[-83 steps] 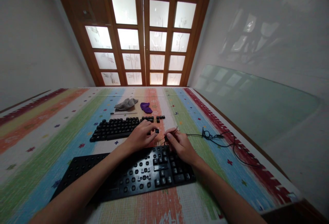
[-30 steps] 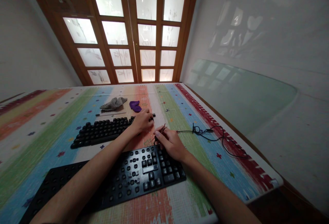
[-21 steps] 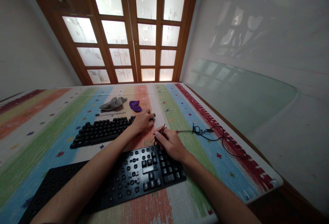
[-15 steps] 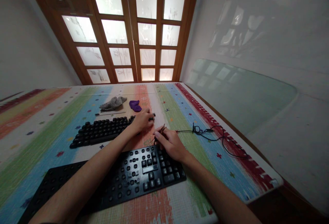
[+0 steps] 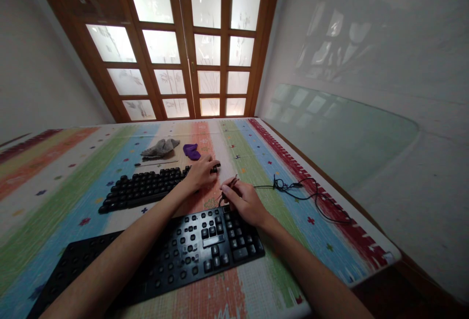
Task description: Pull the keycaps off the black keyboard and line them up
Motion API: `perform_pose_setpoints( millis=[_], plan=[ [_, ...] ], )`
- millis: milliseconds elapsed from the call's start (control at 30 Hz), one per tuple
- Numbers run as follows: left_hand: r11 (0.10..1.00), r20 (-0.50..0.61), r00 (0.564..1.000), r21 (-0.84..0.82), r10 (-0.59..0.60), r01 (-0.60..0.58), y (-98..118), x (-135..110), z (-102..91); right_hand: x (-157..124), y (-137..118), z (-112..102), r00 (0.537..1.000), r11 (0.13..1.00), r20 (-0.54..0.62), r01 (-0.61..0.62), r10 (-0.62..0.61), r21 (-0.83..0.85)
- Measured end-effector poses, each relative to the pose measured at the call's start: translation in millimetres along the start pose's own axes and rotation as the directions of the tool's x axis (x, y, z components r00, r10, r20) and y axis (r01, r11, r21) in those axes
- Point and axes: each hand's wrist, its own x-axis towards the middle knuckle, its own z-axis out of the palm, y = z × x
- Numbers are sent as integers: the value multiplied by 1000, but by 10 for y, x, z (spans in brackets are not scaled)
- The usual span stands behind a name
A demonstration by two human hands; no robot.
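Observation:
A black keyboard frame (image 5: 157, 260) with most keycaps gone lies nearest me on the striped tablecloth (image 5: 264, 162). Beyond it, loose black keycaps (image 5: 142, 189) sit laid out in rows. My left hand (image 5: 201, 172) reaches over the right end of those rows, fingers curled down onto the keycaps there. My right hand (image 5: 244, 202) rests at the frame's far right corner, pinching a thin wire keycap puller (image 5: 229, 184) between thumb and fingers.
A black cable (image 5: 304, 194) runs in loops to the right of my right hand, toward the table's right edge. A grey cloth (image 5: 159, 148) and a purple cloth (image 5: 191, 151) lie behind the keycap rows. Wooden glazed doors stand beyond the table.
Since 2.8 s ago my left hand has moved farther away, from near the frame to the right end of the keycap rows. Over the last second both hands have barely moved.

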Motion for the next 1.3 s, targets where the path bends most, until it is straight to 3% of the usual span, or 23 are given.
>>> perform_pose_setpoints(
  millis=[267,433,600,767,900,1033,1300],
  plan=[
    [991,-144,985,-85,92,-105,114,-414,-277,-6,-12,-30,998,998,54,10,-13,56],
    [968,-84,983,-179,163,-176,355,-860,-471,-18,-49,-71,984,997,160,75,-74,-3],
    [938,-73,986,-303,152,-167,545,-1166,-521,-14,-12,-149,973,998,230,41,-32,-36],
    [925,-122,982,-335,146,-179,585,-1243,-456,-25,53,-154,954,992,283,-119,99,53],
    [918,-114,983,-354,147,-178,586,-1252,-423,-34,41,-141,940,979,310,-180,142,97],
    [910,-95,986,-380,138,-164,596,-1265,-426,-53,28,-115,930,988,353,-136,104,67],
    [899,-48,993,-421,111,-121,608,-1271,-423,-67,-9,-84,912,988,409,91,-33,-124]
  ],
)
